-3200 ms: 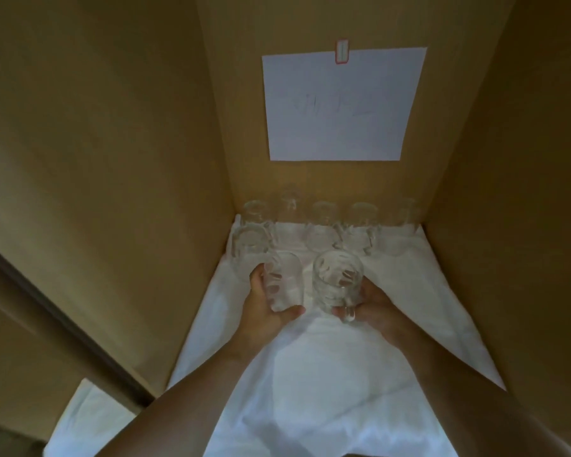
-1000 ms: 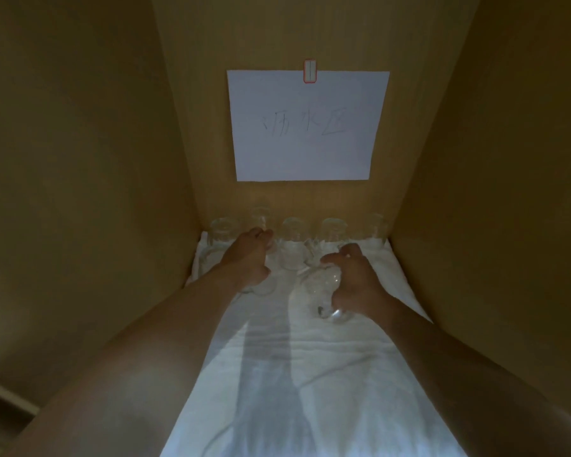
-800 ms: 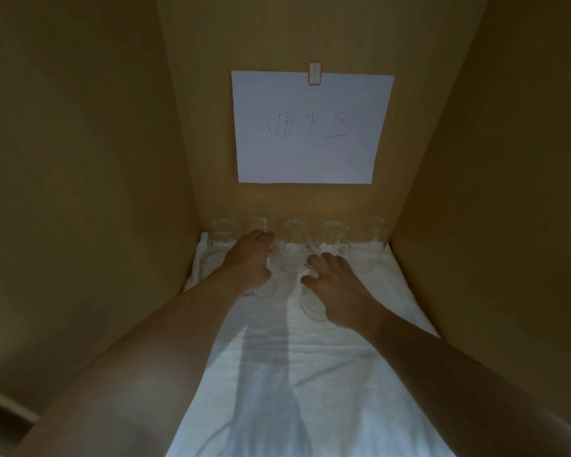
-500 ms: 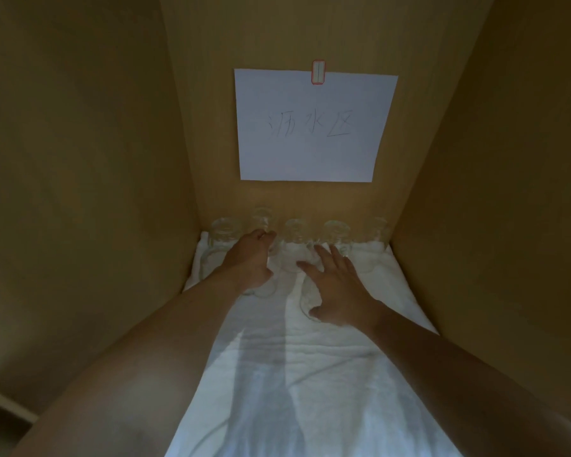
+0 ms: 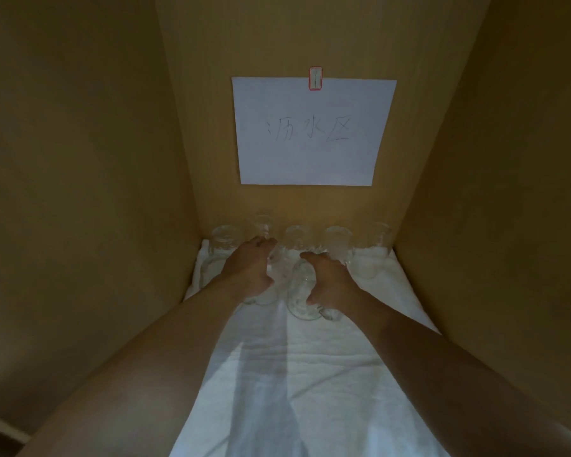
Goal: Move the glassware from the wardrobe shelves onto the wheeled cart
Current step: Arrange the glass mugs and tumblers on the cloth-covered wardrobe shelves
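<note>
Head view: inside a tan wooden wardrobe compartment [image 5: 475, 159], both bare arms reach to the back
Left hand [image 5: 249, 268]: fingers curled over a clear drinking glass [image 5: 266, 293] on the white cloth shelf liner [image 5: 310, 374]
Right hand [image 5: 330, 280]: fingers wrapped round a clear handled glass mug [image 5: 302, 305] beside the first glass
Back row [image 5: 337, 240]: clear glasses below a white paper sign [image 5: 310, 133] on the rear wall

Dim interior; light enters from behind the viewer; arm shadows streak the white cloth [image 5: 310, 374]; wide-angle bending at edges.
</note>
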`<state>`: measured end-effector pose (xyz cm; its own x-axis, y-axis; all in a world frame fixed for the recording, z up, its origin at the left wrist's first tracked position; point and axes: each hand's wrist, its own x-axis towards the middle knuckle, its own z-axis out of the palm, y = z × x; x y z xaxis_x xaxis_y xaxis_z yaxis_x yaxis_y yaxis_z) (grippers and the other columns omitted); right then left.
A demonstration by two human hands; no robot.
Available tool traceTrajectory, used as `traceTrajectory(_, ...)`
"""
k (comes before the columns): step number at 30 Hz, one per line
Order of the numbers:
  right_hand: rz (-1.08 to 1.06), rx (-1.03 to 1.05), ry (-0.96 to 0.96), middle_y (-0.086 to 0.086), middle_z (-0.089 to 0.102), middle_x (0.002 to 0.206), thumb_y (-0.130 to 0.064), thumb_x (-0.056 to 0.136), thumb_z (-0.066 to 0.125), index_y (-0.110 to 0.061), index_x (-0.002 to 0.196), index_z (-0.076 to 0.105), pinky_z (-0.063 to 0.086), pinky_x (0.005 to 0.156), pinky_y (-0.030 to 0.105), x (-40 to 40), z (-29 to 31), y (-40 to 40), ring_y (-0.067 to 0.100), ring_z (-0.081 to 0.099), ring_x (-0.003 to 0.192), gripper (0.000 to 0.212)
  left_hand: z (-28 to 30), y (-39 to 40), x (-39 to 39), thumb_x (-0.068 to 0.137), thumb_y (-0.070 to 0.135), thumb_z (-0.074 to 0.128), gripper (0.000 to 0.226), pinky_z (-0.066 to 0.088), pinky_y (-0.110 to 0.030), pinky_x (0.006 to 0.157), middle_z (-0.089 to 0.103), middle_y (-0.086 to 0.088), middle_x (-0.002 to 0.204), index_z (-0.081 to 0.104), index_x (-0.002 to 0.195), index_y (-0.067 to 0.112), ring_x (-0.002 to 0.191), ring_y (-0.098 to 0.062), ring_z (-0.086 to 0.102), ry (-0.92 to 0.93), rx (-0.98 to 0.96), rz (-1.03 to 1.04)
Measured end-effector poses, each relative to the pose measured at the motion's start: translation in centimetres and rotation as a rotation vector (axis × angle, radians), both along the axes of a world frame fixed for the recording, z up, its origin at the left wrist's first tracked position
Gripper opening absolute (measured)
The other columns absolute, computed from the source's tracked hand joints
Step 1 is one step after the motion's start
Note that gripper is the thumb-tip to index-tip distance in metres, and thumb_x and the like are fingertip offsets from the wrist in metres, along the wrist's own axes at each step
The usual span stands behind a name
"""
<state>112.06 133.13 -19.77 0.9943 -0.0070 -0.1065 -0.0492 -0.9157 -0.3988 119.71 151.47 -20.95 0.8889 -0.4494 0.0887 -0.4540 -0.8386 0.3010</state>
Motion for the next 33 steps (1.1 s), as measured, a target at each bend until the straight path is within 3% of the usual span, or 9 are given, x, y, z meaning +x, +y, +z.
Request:
traceTrajectory(9, -0.005, 0.065, -0.066, 0.008, 0.043, 0.146, 0.009, 0.071, 0.078, -0.022, 0.156, 0.034, 0.045, 0.099, 0.027, 1.1, -0.8, 0.0, 0.026, 0.048, 0.134, 0.101, -0.2, 0.1, 0.1, 0.072, 0.027, 0.089, 0.097, 0.045, -0.036, 0.105, 0.043, -0.007, 0.153, 0.037, 0.154, 0.020, 0.136, -0.027, 0.046, -0.014, -0.040, -0.011)
traceTrajectory(13, 0.005, 0.086, -0.052, 0.007, 0.040, 0.152, 0.003, 0.070, 0.085, -0.023, 0.157, 0.033, 0.045, 0.107, 0.034, 1.2, -0.8, -0.2, 0.026, 0.044, 0.138, 0.105, -0.4, 0.1, 0.2, 0.072, 0.027, 0.089, 0.096, 0.045, -0.034, 0.101, 0.045, -0.003, 0.151, 0.039, 0.153, 0.023, 0.134, -0.025, 0.047, -0.029, -0.042, 0.003)
traceTrajectory(17, 0.033, 0.061, -0.054, 0.009, 0.032, 0.159, 0.000, 0.073, 0.085, -0.023, 0.159, 0.029, 0.041, 0.111, 0.034, 1.1, -0.8, -0.4, 0.026, 0.037, 0.144, 0.105, -0.5, 0.0, 0.2, 0.072, 0.028, 0.088, 0.096, 0.044, -0.031, 0.098, 0.044, -0.002, 0.152, 0.038, 0.154, 0.024, 0.133, -0.025, 0.048, -0.036, -0.038, 0.006)
traceTrajectory(22, 0.020, 0.018, -0.069, 0.004, 0.004, 0.170, 0.004, 0.083, 0.074, -0.031, 0.161, 0.016, 0.039, 0.114, 0.033, 0.6, -1.7, -0.2, 0.027, 0.017, 0.154, 0.103, -0.3, 0.0, 0.1, 0.075, 0.029, 0.087, 0.095, 0.042, -0.031, 0.101, 0.041, -0.003, 0.154, 0.036, 0.155, 0.023, 0.135, -0.025, 0.046, -0.043, -0.018, -0.011)
traceTrajectory(24, -0.009, -0.029, -0.056, 0.000, -0.004, 0.170, -0.002, 0.087, 0.073, -0.036, 0.161, 0.007, 0.038, 0.116, 0.042, 0.3, -1.9, 0.0, 0.033, 0.012, 0.155, 0.105, -0.3, 0.0, 0.0, 0.078, 0.030, 0.085, 0.096, 0.040, -0.032, 0.107, 0.035, -0.002, 0.159, 0.031, 0.157, 0.024, 0.141, -0.025, 0.041, -0.036, -0.004, -0.013)
traceTrajectory(27, -0.124, -0.159, -0.110, 0.009, -0.003, 0.169, -0.017, 0.088, 0.077, -0.036, 0.160, -0.003, 0.038, 0.115, 0.049, -0.6, -2.3, 0.8, 0.042, 0.018, 0.151, 0.109, -0.5, 0.1, -0.3, 0.083, 0.028, 0.081, 0.098, 0.034, -0.036, 0.115, 0.019, -0.003, 0.167, 0.021, 0.160, 0.023, 0.150, -0.026, 0.026, -0.030, 0.016, -0.013)
traceTrajectory(33, -0.231, -0.082, -0.135, 0.017, 0.008, 0.166, -0.044, 0.083, 0.079, -0.032, 0.160, 0.007, 0.035, 0.114, 0.052, -4.6, -2.7, 2.4, 0.042, 0.021, 0.149, 0.107, 0.7, 0.3, -1.8, 0.089, 0.033, 0.075, 0.103, 0.020, -0.045, 0.124, -0.001, -0.009, 0.170, 0.003, 0.162, 0.028, 0.156, -0.033, -0.002, -0.102, 0.119, -0.026)
